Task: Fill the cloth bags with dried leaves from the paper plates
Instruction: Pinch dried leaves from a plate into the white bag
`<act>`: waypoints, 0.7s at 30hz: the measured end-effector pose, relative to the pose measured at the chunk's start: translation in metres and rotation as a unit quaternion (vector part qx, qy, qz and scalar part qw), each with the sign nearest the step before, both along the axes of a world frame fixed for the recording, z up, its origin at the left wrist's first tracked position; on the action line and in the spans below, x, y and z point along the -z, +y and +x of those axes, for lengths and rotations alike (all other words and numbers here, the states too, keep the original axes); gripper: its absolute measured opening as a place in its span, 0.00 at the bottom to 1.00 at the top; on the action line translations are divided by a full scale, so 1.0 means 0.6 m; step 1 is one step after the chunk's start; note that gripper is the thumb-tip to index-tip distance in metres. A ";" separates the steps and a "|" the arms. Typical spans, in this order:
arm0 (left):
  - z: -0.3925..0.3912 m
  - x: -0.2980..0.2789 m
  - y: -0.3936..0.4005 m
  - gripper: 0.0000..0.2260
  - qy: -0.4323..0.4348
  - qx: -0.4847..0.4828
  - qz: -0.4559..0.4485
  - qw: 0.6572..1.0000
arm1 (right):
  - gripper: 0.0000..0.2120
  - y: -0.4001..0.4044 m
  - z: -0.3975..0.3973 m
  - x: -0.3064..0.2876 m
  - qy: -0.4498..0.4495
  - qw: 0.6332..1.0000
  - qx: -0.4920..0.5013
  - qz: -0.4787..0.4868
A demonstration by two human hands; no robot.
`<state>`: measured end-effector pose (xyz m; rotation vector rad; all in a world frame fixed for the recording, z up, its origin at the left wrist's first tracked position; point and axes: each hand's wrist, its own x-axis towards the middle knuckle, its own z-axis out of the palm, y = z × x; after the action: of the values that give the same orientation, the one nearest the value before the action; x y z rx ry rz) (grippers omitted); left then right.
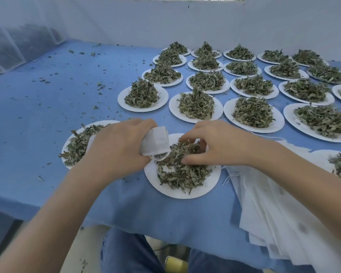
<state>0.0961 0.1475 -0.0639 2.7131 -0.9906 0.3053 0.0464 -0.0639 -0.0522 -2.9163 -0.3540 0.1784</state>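
My left hand (116, 146) grips a small white cloth bag (156, 141), its open mouth tipped down against the leaves. A white paper plate (209, 186) lies in front of me with a heap of dried leaves (181, 172). My right hand (215, 144) reaches into the top of that heap, fingers curled around some leaves. Another paper plate of leaves (75, 142) sits partly hidden behind my left hand.
Several paper plates heaped with dried leaves (195, 105) cover the blue cloth at the back right. A stack of empty white cloth bags (274, 219) lies under my right forearm at the table's front edge. Loose leaf bits scatter on the left. Mesh bags (18, 44) stand far left.
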 end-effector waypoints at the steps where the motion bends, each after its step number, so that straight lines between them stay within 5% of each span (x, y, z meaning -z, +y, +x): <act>1: 0.000 0.001 -0.001 0.19 0.003 -0.001 0.008 1.000 | 0.26 0.004 0.001 0.005 0.008 1.000 -0.001 -0.017; 10: 0.001 0.007 0.000 0.21 -0.002 -0.003 0.023 1.000 | 0.18 0.025 0.012 0.019 0.007 0.998 -0.018 -0.052; 21: 0.000 0.003 0.000 0.22 0.008 -0.011 0.022 1.000 | 0.15 0.009 -0.009 -0.046 -0.096 0.992 0.005 0.076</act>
<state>0.0961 0.1474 -0.0657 2.7628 -0.9748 0.2674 0.0408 -0.0587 -0.0244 -2.7885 -0.3664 -0.1261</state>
